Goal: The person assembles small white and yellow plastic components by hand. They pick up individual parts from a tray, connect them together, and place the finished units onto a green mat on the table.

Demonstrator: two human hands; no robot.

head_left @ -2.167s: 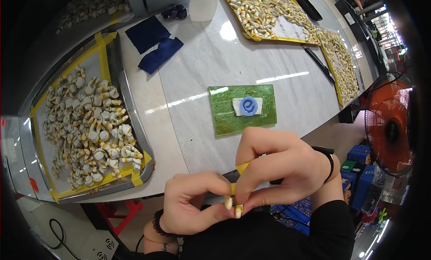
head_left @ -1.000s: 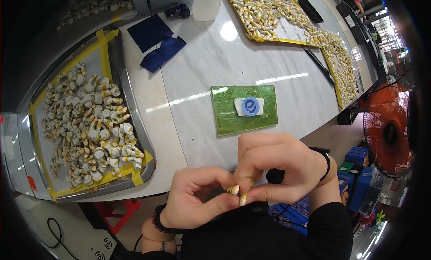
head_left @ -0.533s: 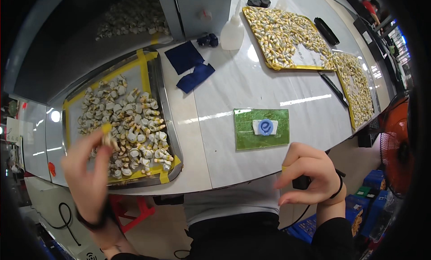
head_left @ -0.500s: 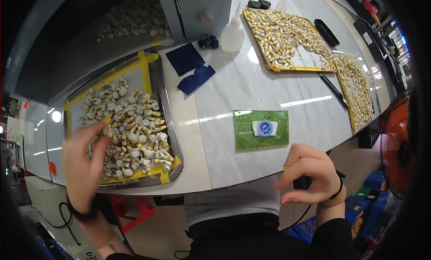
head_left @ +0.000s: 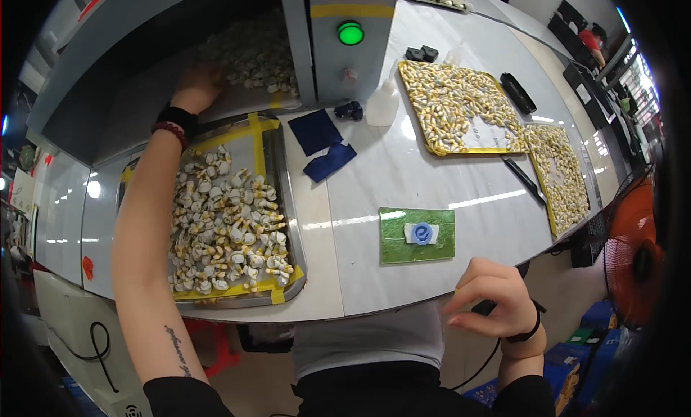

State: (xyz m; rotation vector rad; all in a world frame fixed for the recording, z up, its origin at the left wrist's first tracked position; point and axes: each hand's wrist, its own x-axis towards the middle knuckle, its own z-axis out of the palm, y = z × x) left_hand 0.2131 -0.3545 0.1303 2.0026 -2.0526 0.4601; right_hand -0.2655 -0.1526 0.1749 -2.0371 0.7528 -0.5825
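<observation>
Head: pale pieces (head_left: 263, 64) lie beside left grip (head_left: 204, 75).

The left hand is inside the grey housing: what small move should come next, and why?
Probably the left hand should pinch one piece from the pale heap inside the grey housing: it is beside that heap, too dim to show a grip, while the right hand, near the front of the table, has nothing visible in its grasp.
</observation>
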